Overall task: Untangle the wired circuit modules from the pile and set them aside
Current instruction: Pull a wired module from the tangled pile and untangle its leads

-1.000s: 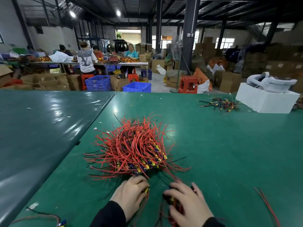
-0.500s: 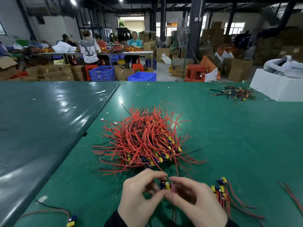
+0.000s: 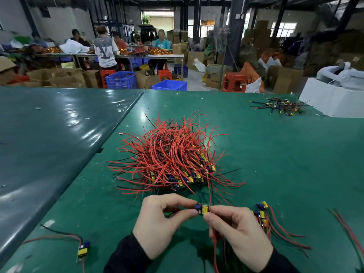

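Note:
A tangled pile of circuit modules with red and black wires (image 3: 173, 160) lies mid-table on the green mat. Just in front of it, my left hand (image 3: 157, 223) and my right hand (image 3: 238, 231) pinch one small blue-and-yellow module (image 3: 201, 208) between fingertips, held above the mat. Its red wires hang down under my right hand. A small group of separated modules (image 3: 261, 213) with red wires lies right of my right hand. One single module (image 3: 83, 250) with red and black wires lies at the near left.
A smaller heap of dark-wired modules (image 3: 281, 106) lies at the far right beside a white box (image 3: 332, 99). Loose red wires (image 3: 346, 231) lie at the right edge. A second dark green table (image 3: 49, 134) adjoins on the left. People work at far tables.
My hands came up off the mat near the pile and came together on one module, lifting it clear. The separated group at the right has come into view.

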